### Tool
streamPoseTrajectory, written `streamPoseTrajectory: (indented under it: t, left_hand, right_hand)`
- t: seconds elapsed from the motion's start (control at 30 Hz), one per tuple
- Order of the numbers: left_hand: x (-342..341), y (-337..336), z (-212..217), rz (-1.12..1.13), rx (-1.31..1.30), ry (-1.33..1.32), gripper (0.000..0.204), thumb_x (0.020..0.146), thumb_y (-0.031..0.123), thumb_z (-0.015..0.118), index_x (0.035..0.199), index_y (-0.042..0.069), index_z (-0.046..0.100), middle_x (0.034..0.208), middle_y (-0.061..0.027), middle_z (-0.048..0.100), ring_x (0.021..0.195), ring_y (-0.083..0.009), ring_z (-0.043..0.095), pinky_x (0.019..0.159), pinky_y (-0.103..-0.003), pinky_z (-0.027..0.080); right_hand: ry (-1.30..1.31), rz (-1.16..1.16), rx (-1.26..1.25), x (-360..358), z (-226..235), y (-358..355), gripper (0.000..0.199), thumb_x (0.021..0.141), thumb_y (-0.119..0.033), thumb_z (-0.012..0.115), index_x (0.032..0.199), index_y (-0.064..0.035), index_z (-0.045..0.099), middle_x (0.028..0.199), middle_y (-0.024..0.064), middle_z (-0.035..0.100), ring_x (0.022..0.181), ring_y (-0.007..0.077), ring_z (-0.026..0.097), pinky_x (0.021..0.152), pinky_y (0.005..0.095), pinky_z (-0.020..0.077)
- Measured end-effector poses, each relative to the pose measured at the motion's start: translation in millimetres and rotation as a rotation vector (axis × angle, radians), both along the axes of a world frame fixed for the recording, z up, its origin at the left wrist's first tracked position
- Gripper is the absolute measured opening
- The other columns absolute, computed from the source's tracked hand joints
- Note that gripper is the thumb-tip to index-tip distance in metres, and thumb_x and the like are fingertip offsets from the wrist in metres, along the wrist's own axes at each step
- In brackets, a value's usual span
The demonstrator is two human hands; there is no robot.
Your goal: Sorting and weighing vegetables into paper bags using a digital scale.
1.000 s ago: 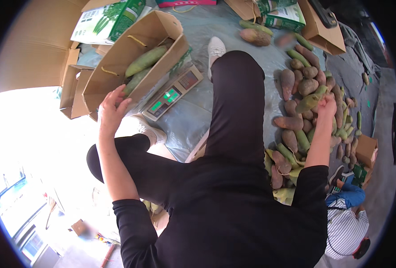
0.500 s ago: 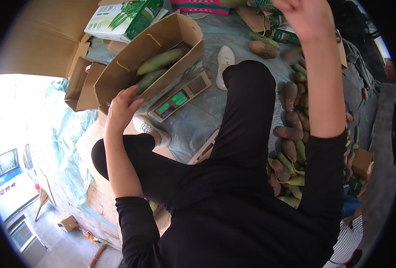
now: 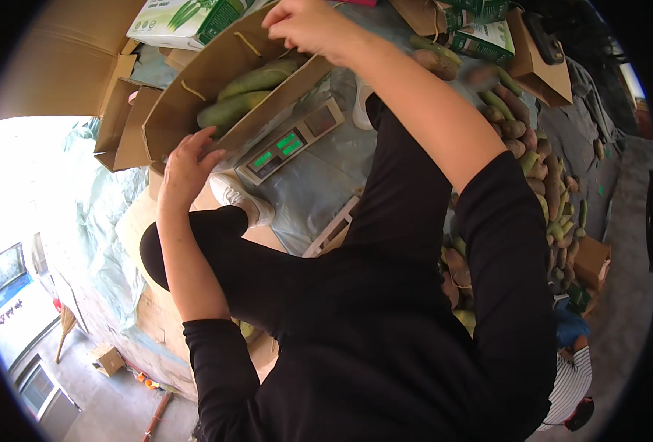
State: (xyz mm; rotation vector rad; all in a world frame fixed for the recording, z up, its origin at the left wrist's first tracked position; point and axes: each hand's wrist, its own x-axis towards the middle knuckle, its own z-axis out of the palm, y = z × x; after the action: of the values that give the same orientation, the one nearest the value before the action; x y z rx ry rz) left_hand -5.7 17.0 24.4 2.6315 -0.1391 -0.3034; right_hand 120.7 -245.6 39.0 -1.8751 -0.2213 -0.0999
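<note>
A long open cardboard box [image 3: 166, 118] with yellow cord handles stands on a digital scale [image 3: 295, 140] with lit green digits. Long green radishes [image 3: 256, 82] lie inside the box. At its near left rim is my left hand [image 3: 186, 166], thumb apart from the fingers and fingertips at the cardboard. Reaching across from the right, my right hand [image 3: 308, 28] has its fingers curled over the far right end of the box. That hand partly hides the rim there.
A white and green printed carton [image 3: 183, 20] lies behind the box. Many radishes, some brownish, are heaped on the right [image 3: 551, 184]. More cartons [image 3: 481, 40] stand at the far right. White shoes [image 3: 242, 197] and my black-clad legs are close by. A person in stripes [image 3: 573, 383] is at lower right.
My right hand has come left and down from the upper right to the far end of the box. The left hand stays at the near rim. The view has shifted slightly.
</note>
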Motion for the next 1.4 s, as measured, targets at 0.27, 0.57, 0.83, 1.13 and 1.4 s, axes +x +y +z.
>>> streamPoseTrajectory:
  t: [0.27, 0.57, 0.83, 1.13, 1.4]
  left_hand:
    - [3.7, 0.4, 0.5, 0.077, -0.051, -0.073, 0.04, 0.079, 0.016, 0.068, 0.117, 0.009, 0.061, 0.1, -0.012, 0.065, 0.084, -0.0231, 0.065, 0.076, -0.034, 0.051]
    - [7.0, -0.9, -1.7, 0.155, -0.055, -0.133, 0.038, 0.079, 0.016, 0.067, 0.116, 0.01, 0.062, 0.099, -0.01, 0.066, 0.084, -0.0203, 0.065, 0.077, -0.033, 0.05]
    - [6.4, 0.4, 3.4, 0.181, -0.006, -0.177, 0.036, 0.08, 0.016, 0.066, 0.115, 0.01, 0.063, 0.099, -0.0107, 0.066, 0.084, -0.0199, 0.065, 0.076, -0.033, 0.051]
    - [7.8, 21.5, 42.7, 0.588, -0.629, -0.209, 0.04, 0.086, 0.017, 0.063, 0.124, 0.006, 0.056, 0.112, -0.0099, 0.064, 0.098, -0.0163, 0.06, 0.081, -0.028, 0.047]
    - [13.3, 94.6, 44.6, 0.7, -0.318, -0.087, 0.062, 0.083, 0.029, 0.065, 0.135, 0.004, 0.042, 0.119, -0.0186, 0.057, 0.105, -0.0235, 0.057, 0.082, -0.031, 0.044]
  right_hand:
    - [0.251, -0.079, 0.095, 18.6, -34.3, -83.6, 0.016, 0.079, -0.006, 0.056, 0.093, -0.0004, 0.061, 0.072, 0.0052, 0.061, 0.055, 0.0116, 0.054, 0.047, 0.0259, 0.0413]
    - [0.236, -0.098, 0.107, 18.3, -29.4, -91.3, 0.015, 0.079, -0.006, 0.056, 0.092, -0.0004, 0.06, 0.07, 0.0047, 0.06, 0.056, 0.0122, 0.054, 0.048, 0.0262, 0.041]
    - [0.203, -0.127, 0.162, 19.5, -24.1, -83.1, 0.014, 0.079, -0.005, 0.055, 0.091, 0.0004, 0.061, 0.071, 0.0053, 0.061, 0.059, 0.0116, 0.055, 0.051, 0.026, 0.0421]
    - [0.261, -0.156, 0.059, 31.0, -41.5, -76.9, 0.027, 0.076, -0.012, 0.065, 0.101, -0.002, 0.065, 0.1, 0.0091, 0.066, 0.083, 0.0173, 0.062, 0.074, 0.0293, 0.0471]
    - [0.22, -0.099, -0.084, 68.9, -12.9, -43.6, 0.035, 0.073, -0.012, 0.066, 0.107, -0.001, 0.062, 0.101, 0.0119, 0.065, 0.092, 0.0197, 0.061, 0.079, 0.0315, 0.047]
